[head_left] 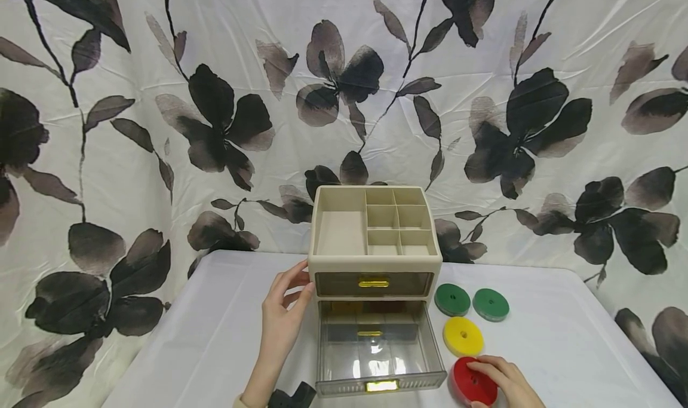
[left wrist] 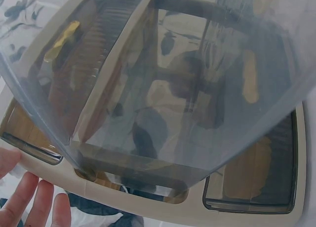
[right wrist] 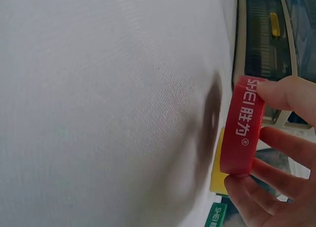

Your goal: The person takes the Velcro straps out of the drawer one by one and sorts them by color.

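Observation:
My right hand (head_left: pixel 507 381) grips a red disc-shaped roll (head_left: pixel 474 383) with white lettering on its rim; in the right wrist view, the thumb is on one side of the roll (right wrist: pixel 242 123) and the fingers on the other. A cream desktop drawer organizer (head_left: pixel 374 263) stands at the back middle of the table. Its clear lower drawer (head_left: pixel 378 360) is pulled out towards me, while the upper drawer (head_left: pixel 344 284) is closed. At the organizer's left side, my left hand (head_left: pixel 285 306) touches the edge with extended fingers (left wrist: pixel 24 195).
Beyond the red roll lie a yellow roll (head_left: pixel 463 336) and two green rolls, one left (head_left: pixel 452 300) and one right (head_left: pixel 491 304). A black object (head_left: pixel 292 396) shows beside the left forearm. Floral cloth (head_left: pixel 344 97) hangs behind the white table (head_left: pixel 215 336).

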A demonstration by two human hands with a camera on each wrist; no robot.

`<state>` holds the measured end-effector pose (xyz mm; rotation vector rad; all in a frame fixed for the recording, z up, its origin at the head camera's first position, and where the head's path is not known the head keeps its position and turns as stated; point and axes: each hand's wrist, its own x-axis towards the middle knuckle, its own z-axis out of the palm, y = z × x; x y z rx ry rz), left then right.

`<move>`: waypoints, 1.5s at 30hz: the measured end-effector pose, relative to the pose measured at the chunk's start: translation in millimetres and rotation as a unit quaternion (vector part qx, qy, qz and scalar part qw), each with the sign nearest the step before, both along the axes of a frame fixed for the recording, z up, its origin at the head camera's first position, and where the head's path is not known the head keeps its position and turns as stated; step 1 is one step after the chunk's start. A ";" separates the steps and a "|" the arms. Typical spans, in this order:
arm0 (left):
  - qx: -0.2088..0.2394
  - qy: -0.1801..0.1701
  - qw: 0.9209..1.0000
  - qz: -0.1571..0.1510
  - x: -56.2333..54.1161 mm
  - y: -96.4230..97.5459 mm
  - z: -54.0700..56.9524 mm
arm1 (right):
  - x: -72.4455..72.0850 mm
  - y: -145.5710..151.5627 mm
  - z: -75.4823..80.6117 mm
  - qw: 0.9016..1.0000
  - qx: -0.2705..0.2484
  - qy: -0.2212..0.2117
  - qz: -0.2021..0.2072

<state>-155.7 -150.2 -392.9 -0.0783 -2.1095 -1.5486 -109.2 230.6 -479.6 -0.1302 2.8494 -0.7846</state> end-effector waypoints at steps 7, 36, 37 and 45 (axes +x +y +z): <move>-0.001 0.002 1.000 0.002 -2.0 -0.3 -1.2 | -3.0 5.1 -3.7 0.999 0.008 0.002 0.037; 0.000 -0.001 1.000 -0.003 0.3 0.0 -0.4 | -7.7 11.9 -9.4 0.994 0.008 -0.002 0.113; 0.000 -0.001 1.000 -0.003 0.3 -0.1 -0.4 | -7.7 10.6 -8.1 0.995 0.006 -0.011 0.102; -0.005 0.003 1.000 0.003 -0.1 0.3 -0.7 | -4.0 -0.6 1.8 0.999 0.026 -0.020 0.030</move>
